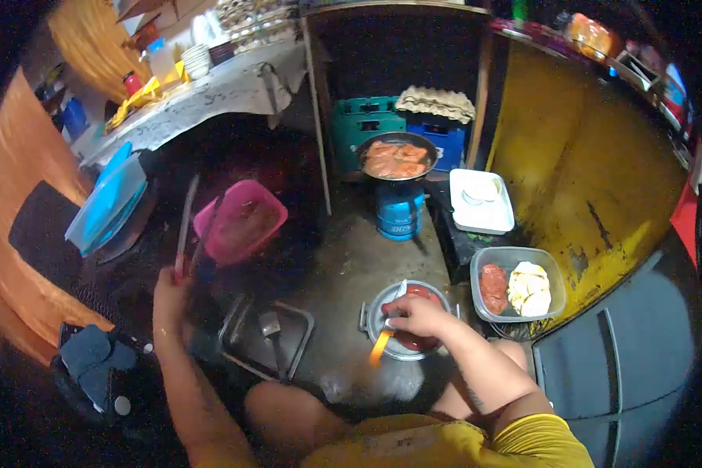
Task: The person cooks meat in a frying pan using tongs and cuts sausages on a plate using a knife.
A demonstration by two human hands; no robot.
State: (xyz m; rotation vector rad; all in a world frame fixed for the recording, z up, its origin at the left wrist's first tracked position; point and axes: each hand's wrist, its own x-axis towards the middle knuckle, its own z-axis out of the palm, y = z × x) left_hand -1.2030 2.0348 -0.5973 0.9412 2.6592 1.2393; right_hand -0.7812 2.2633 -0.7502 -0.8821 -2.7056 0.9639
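My left hand [171, 292] is closed round the red handle of a long metal utensil [187, 214], perhaps tongs, pointing up beside a pink basin [246, 222]. My right hand [425, 316] is over a round metal pot [365, 318] with something dark red in it. Its fingers are pinched on a blurred orange-ended item [381, 347] that slants down over the pot's left side. Reddish-orange pieces [390, 160] lie in a black pan [396, 179] on a blue gas canister stove [399, 212].
A white tray [482, 222] and a clear tub [519, 317] with red meat and a pale yellow-white mass stand at the right. A rectangular metal tray [304, 343] with a spatula [271, 327] lies near my knees. Crates [359, 129] stand behind the stove.
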